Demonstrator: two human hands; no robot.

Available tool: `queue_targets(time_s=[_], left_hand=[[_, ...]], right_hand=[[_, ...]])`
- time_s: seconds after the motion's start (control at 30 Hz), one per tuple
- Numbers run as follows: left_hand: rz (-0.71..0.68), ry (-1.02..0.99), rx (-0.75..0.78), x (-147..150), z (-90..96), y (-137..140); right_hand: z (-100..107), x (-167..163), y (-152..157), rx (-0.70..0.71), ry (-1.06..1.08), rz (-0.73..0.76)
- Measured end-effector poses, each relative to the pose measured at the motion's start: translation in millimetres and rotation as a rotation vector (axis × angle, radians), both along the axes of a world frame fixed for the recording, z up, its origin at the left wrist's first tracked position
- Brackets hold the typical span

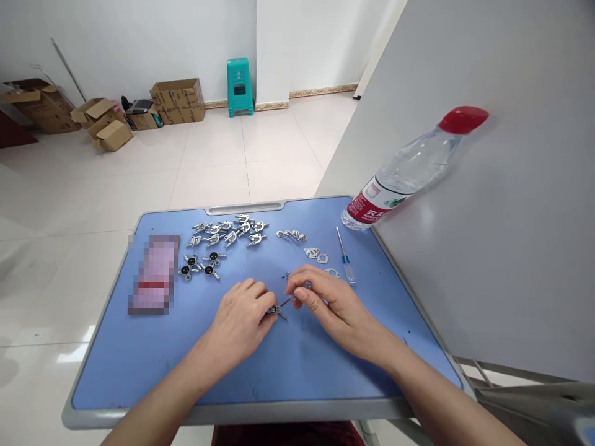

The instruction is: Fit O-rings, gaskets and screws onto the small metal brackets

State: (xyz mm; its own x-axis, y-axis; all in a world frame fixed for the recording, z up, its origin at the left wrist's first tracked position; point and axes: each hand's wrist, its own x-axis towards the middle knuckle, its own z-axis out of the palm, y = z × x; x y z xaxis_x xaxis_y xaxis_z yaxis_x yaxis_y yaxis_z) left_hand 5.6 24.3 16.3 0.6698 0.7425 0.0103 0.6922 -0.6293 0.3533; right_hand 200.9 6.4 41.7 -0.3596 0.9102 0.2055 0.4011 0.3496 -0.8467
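Over the middle of the blue table, my left hand (246,310) pinches a small metal valve fitting (275,310) with a pipe stub pointing right. My right hand (325,303) is closed around the clear handle of a small screwdriver (287,301), whose thin shaft reaches to the fitting. Fingers hide much of both things. A few tiny screws (284,275) lie just beyond my right hand. Flat metal plates (322,258) with holes are behind it, one partly covered by the hand. Farther back sits a row of small metal levers (291,235).
Several metal fittings (231,237) lie at the table's back; others with black discs (209,270) are nearer left. A blurred pink object (155,272) lies at the left. A second screwdriver (346,263) and a tilted water bottle (395,179) are at the right, by a grey panel (502,235).
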Motion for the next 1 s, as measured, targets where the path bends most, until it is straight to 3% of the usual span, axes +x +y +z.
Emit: queue_targets(time_s=[0.43,0.53,0.77,1.0], left_hand=[[-0.01,0.014,0.021,0.1,0.0,-0.2],[-0.007,0.021,0.019,0.2,-0.3,-0.2],[-0.004,-0.005,-0.004,0.1,-1.1,-1.0],[-0.01,0.037,-0.003,0.9,-0.2,0.2]], right_hand=[[0.8,-2.7,-0.7,0.004,-0.052,0.08],[-0.2,-2.9,-0.7,0.075,-0.068,0.109],[-12.1,-7.4,-1.6,0.416,-0.197,0.044],[-4.3,-6.2,-1.4,0.395,-0.156,0.045]])
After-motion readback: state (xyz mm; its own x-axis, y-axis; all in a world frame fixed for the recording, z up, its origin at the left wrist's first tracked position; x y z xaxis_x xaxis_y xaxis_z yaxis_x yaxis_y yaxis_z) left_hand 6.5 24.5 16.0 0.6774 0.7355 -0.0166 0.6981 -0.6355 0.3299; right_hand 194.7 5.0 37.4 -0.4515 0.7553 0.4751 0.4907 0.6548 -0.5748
